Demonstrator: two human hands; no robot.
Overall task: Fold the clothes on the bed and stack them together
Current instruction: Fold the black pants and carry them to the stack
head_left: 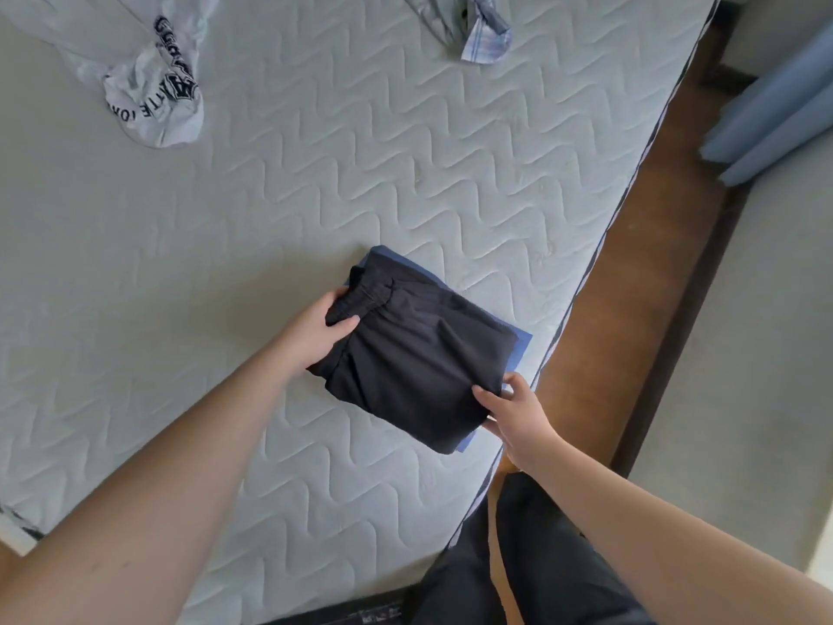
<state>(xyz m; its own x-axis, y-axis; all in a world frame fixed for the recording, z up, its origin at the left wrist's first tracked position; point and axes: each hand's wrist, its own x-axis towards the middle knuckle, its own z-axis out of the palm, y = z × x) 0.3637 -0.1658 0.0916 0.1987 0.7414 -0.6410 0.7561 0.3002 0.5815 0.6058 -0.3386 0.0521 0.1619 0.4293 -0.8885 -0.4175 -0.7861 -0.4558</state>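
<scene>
A folded black garment (419, 354) with an elastic waistband lies on top of a folded blue garment (520, 342), whose edges peek out beneath it, near the right edge of the mattress (315, 173). My left hand (315, 329) grips the black garment's left edge at the waistband, thumb on top. My right hand (514, 410) holds its lower right corner, thumb on the black cloth and fingers under the stack. An unfolded white shirt with black lettering (148, 78) lies at the far left. A crumpled light blue checked shirt (473, 29) lies at the far middle.
The bed's right edge runs diagonally beside a brown wooden floor strip (640, 286). Pale blue curtains (775, 115) hang at the right. My dark-trousered legs (518, 570) stand at the bed's near corner.
</scene>
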